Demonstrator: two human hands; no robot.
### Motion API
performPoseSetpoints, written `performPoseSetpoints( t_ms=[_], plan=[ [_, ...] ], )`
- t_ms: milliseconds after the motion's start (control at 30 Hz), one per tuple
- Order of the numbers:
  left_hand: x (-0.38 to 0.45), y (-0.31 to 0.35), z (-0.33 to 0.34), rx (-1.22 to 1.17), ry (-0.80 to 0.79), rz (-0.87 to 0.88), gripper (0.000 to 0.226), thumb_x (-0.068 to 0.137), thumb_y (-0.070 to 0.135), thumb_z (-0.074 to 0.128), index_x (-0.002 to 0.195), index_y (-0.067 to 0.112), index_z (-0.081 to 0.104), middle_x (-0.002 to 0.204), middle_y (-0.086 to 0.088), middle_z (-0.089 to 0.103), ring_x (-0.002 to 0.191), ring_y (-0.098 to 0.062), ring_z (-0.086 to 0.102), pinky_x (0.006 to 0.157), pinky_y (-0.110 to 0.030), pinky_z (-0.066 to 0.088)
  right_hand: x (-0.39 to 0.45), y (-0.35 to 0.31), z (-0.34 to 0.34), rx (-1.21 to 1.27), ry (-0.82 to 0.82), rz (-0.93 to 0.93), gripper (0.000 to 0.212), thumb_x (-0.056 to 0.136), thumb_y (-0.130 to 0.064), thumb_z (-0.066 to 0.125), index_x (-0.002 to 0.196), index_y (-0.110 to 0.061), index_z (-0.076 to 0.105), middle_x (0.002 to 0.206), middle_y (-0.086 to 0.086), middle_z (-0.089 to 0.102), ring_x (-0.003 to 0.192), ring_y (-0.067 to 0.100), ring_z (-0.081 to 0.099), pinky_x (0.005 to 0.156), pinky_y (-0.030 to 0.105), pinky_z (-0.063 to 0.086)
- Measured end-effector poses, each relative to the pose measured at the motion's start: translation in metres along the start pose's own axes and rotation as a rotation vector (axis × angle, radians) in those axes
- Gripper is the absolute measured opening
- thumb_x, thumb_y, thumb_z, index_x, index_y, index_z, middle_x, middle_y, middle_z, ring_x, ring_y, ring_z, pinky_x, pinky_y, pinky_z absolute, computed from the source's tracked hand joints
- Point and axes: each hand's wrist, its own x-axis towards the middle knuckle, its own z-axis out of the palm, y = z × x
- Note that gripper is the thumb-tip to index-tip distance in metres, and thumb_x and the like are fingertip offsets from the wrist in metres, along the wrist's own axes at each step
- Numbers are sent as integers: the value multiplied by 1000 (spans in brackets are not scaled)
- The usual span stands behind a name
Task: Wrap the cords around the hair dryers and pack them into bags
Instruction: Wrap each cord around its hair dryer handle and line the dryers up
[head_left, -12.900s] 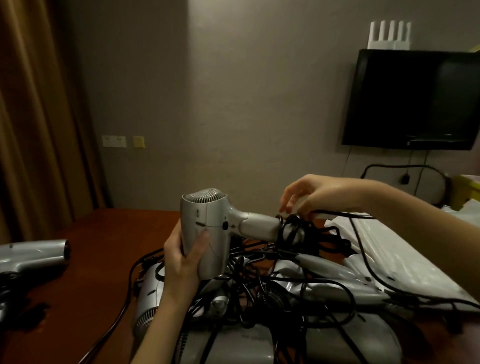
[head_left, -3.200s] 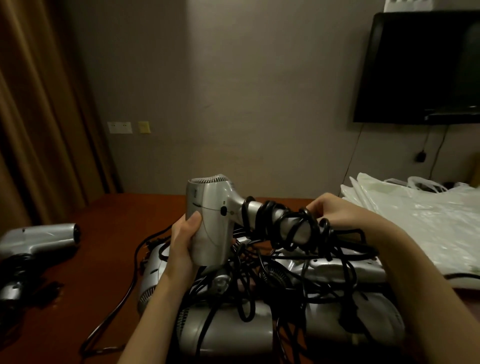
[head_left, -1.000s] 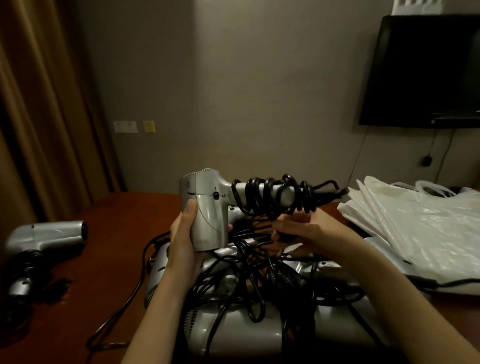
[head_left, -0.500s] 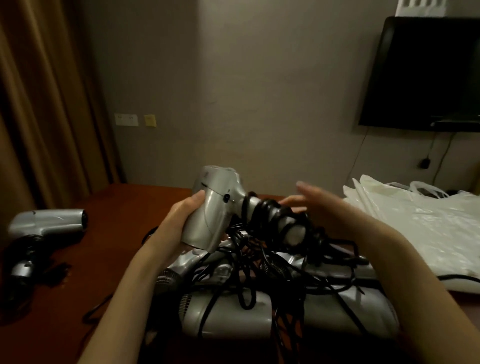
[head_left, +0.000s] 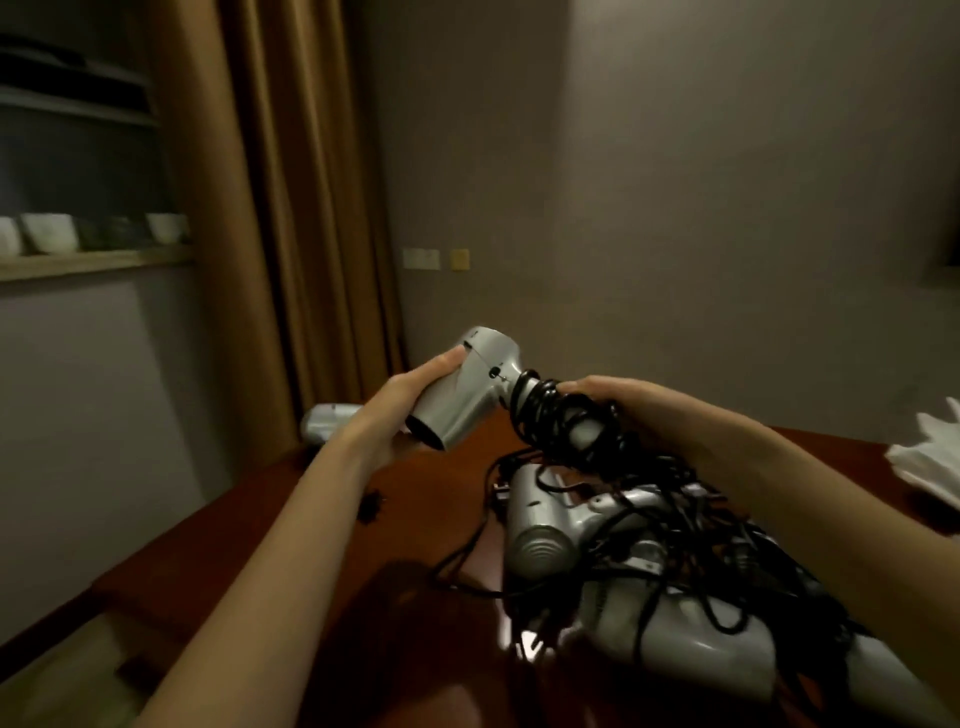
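Swung leftward since a moment before, the silver hair dryer (head_left: 465, 387) was held above the far part of the bench (head_left: 311, 519), nozzle tilted down toward the left edge. Her left hand (head_left: 410, 395) cupped its barrel, fingers curled round it. Black cord (head_left: 558, 418) was coiled round the handle, and her right hand (head_left: 618, 408) was closed over those coils, where earlier it had hovered with fingers straight. Below, near the right edge, lay a pile of hair dryers (head_left: 623, 571) in tangled cords. Another dryer (head_left: 327, 421) sat at the far left corner, white bags (head_left: 930, 462) at the far right.
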Motion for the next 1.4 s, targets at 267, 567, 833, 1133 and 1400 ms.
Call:
performPoseSetpoints(
  t_ms=[267, 567, 833, 1133, 1400],
  plan=[
    [30, -18, -94, 176, 555, 177, 49, 95, 39, 59, 132, 10, 48, 132, -8, 51, 116, -22, 50, 98, -37, 41, 66, 5, 54, 352, -35, 137, 25, 84, -36, 57, 87, -12, 55, 63, 2, 59, 54, 14, 58, 61, 29, 43],
    [39, -76, -91, 487, 471, 226, 45, 96, 21, 60, 139, 12, 47, 135, -5, 48, 121, -19, 48, 95, -28, 41, 136, 38, 82, -40, 540, -5, 33, 88, -33, 64, 96, -1, 61, 91, 16, 67, 79, 31, 65, 71, 38, 51],
    [58, -79, -36, -339, 159, -176, 24, 105, 27, 39, 106, 14, 60, 96, -5, 64, 90, -19, 62, 72, -29, 53, 154, 49, 125, -1265, 582, -231, 43, 92, -34, 57, 125, -9, 47, 126, 8, 46, 115, 27, 41, 90, 37, 39],
    [77, -97, -39, -194, 230, -217, 35, 104, 30, 44, 117, 4, 64, 114, -16, 67, 104, -27, 63, 90, -38, 51, 157, 70, 132, -999, 507, -491, 33, 86, -10, 61, 117, -7, 52, 119, 8, 44, 110, 23, 46, 82, 22, 39],
    [73, -106, -54, 412, 120, -46, 49, 89, 19, 58, 137, 13, 52, 130, -6, 62, 116, -21, 60, 104, -40, 46, 149, 93, 121, -281, 594, -372, 53, 84, -7, 70, 132, -17, 49, 125, -3, 58, 118, 13, 54, 89, 16, 41]
  ],
)
